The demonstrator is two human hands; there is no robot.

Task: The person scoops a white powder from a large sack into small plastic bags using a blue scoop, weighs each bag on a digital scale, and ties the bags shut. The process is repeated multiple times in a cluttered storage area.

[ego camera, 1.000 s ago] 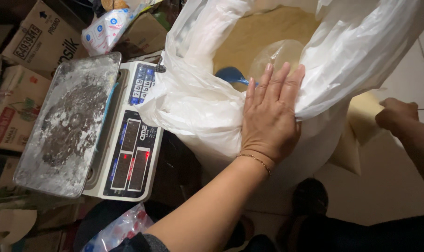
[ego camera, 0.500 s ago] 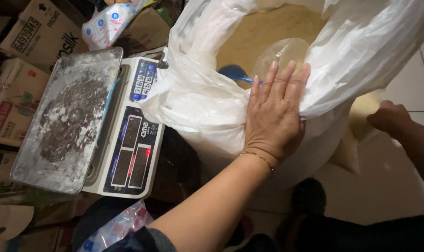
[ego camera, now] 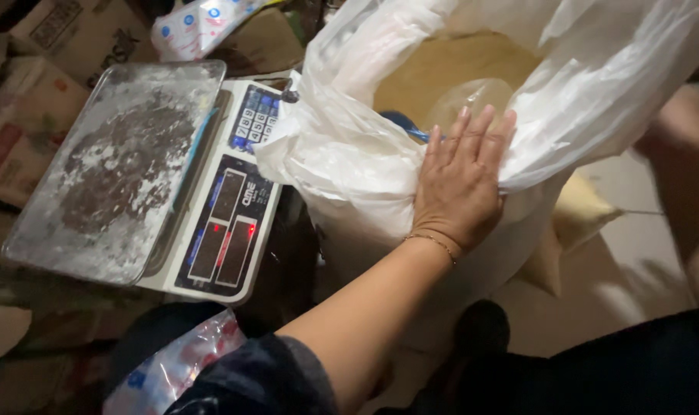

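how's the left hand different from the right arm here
The left hand is sharp and lies flat, fingers spread, on the white sack. The right arm is blurred at the frame's right edge, touches nothing that shows, and its hand cannot be made out. The left wrist wears a thin bracelet; none shows on the right arm. Both are bare-skinned.

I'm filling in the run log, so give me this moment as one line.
left hand: flat on white sack rim | right hand: blurred, cannot tell | in sack: tan powder, blue scoop | beside: scale, dusty tray
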